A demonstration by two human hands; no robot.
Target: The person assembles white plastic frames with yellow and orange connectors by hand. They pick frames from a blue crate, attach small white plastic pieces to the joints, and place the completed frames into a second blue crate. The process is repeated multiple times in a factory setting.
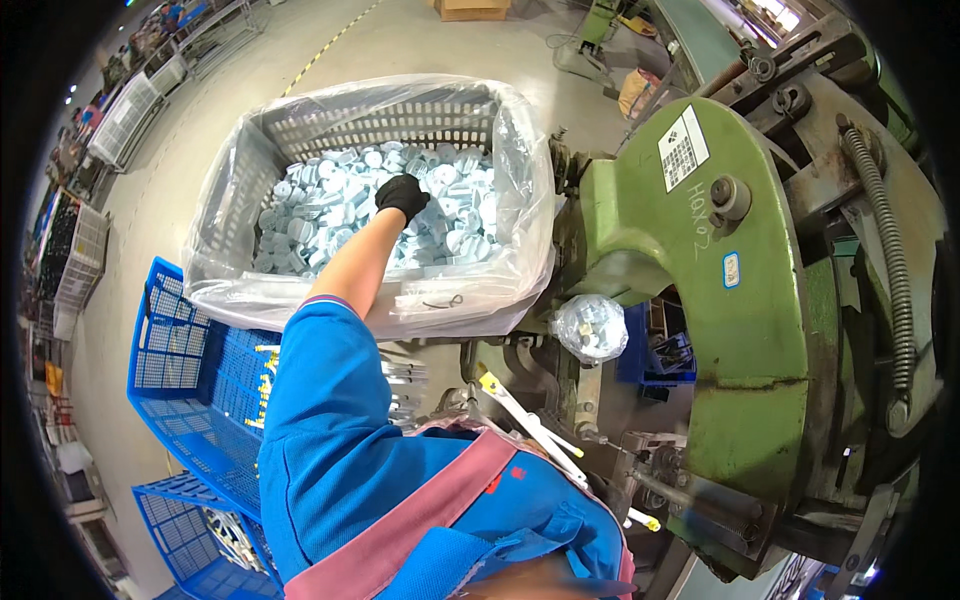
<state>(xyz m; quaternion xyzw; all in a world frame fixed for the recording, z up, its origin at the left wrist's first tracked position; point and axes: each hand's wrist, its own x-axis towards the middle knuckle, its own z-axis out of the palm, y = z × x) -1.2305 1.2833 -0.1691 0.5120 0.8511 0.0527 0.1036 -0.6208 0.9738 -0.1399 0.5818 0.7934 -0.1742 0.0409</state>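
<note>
My left hand (402, 196), in a black glove, reaches into a large crate (290, 127) lined with clear plastic. Its fingers are curled down among a heap of small pale blue-grey pieces (335, 190), many with round disc-shaped heads. What the fingers hold, if anything, is hidden beneath the glove. My right hand does not show. Close to my body lie white rods (530, 418) with yellow ends, partly covered by my blue shirt and the pink apron strap.
On the right stands a big green press-like machine (745, 330) with a long coil spring. A plastic-wrapped round container (590, 329) is beside its opening. Blue crates (172, 345) with rods stand at the left. Ahead, a cardboard box (472, 9) rests on the floor.
</note>
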